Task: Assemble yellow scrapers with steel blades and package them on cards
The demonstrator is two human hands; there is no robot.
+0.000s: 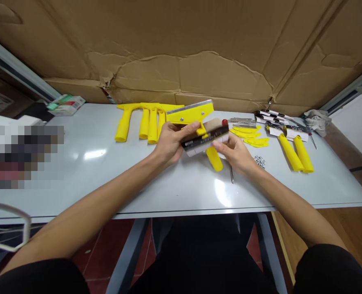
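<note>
Head view. The yellow scraper (pixel 189 113) is held above the middle of the white table (pixel 184 196), its broad head tilted, with a metal edge along the top and two screws in its face. A black-and-white printed card (pixel 204 141) lies aslant across the handle, whose lower end emerges beneath it; whether the card fully encircles the handle cannot be told. The left hand (pixel 170 141) grips the left end of the card close under the scraper's head, thumb in front, the other fingers largely hidden behind. The right hand (pixel 237 152) pinches the card's right end, thumb laid on the printed face; its remaining fingers are mostly concealed.

Beyond the left hand, a row of yellow scraper bodies (pixel 152 126) lies with heads overlapping and handles pointing toward the person. Near the right hand are a red knob (pixel 224 122), a metal shaft (pixel 232 175) and a heap of small screws (pixel 260 162). Behind these lie metal blades (pixel 244 121) and thin yellow strips (pixel 256 142). Farther right, two carded yellow tools (pixel 290 153) rest side by side, with folded cards (pixel 273 117) behind them and a grey cloth (pixel 317 121) near the table's far corner. Cardboard (pixel 181 36) backs the table.
</note>
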